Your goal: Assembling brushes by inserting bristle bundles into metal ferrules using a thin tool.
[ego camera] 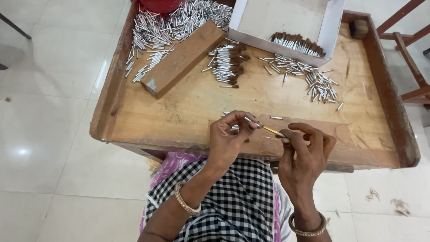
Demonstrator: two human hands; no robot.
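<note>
My left hand (230, 136) pinches a small silver metal tube (251, 120) between thumb and fingertips over the near edge of the wooden tray table (188, 112). My right hand (304, 148) holds a thin yellow stick (272, 131), whose tip points into the tube's end. A few more silver tubes seem tucked under my left fingers. One loose tube (276, 118) lies on the wood just beyond my hands.
A big heap of silver tubes (170, 24) lies at the back left beside a wooden block (181, 58). Tubes with brown bristle tips (228, 62) are piled mid-table. A white cardboard box (286, 24) holds more; loose tubes (313, 80) lie at the right.
</note>
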